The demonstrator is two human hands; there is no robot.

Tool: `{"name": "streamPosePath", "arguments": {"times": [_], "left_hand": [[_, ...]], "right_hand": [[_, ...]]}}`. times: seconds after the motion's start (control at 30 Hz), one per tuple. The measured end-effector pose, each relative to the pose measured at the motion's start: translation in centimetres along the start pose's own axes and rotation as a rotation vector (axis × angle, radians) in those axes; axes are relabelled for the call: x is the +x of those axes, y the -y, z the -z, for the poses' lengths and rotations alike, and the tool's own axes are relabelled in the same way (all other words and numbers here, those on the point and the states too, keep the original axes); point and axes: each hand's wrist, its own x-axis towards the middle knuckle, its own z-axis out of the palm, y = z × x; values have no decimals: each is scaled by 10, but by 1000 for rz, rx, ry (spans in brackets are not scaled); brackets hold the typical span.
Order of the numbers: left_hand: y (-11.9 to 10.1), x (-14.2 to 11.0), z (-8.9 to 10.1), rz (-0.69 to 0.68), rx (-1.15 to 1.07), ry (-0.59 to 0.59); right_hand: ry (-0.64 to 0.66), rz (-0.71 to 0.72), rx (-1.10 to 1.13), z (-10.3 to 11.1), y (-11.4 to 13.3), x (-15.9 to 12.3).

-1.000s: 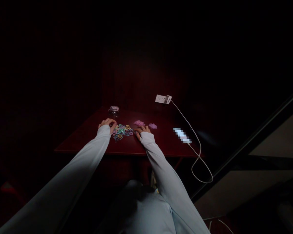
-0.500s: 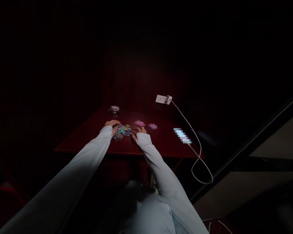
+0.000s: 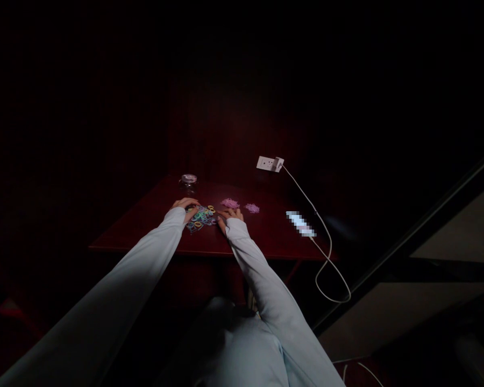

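A mixed heap of small coloured elastic bands (image 3: 202,216), in blue, green, yellow and purple, lies near the front of the dark red table. My left hand (image 3: 186,205) rests at its left side, fingers stretched out and touching the bands. On the right side, my right hand (image 3: 231,215) has its fingers apart, the tips close to the heap's edge; whether a single band is under them is too small to tell. Just beyond that hand lie a pile of pink bands (image 3: 230,203) and a smaller pile of lilac bands (image 3: 252,208).
At the back left of the table (image 3: 145,228) stands a clear lidded jar (image 3: 189,181). A blurred-out phone (image 3: 301,224) lies on the right, its white cable (image 3: 330,242) looping past the table edge up to a wall socket (image 3: 265,163). The surroundings are very dark.
Both hands stay almost in place. Bands in the mixed heap have shifted slightly, mainly near my right fingertips.
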Motion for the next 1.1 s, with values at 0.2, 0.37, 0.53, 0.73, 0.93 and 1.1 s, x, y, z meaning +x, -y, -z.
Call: {"name": "streamPosePath", "arguments": {"times": [0.2,0.37,0.53,0.73,0.93,1.1], "left_hand": [[1,1,1,0,35,109],[3,3,-3,4,33,212],[3,2,-7,-15,17,234],[1,2,-4,-11,35,238],[-1,2,-2,39,36,164],[0,4,-3,79,20,84]], "right_hand": [[-66,-134,-33,-6,-13,3],[-57,-111,-47,-10,-15,2],[12,-112,-71,-2,-5,-2],[66,-93,-109,5,2,-5],[-16,-163,-138,5,0,-3],[-40,-164,-110,5,-1,0]]}}
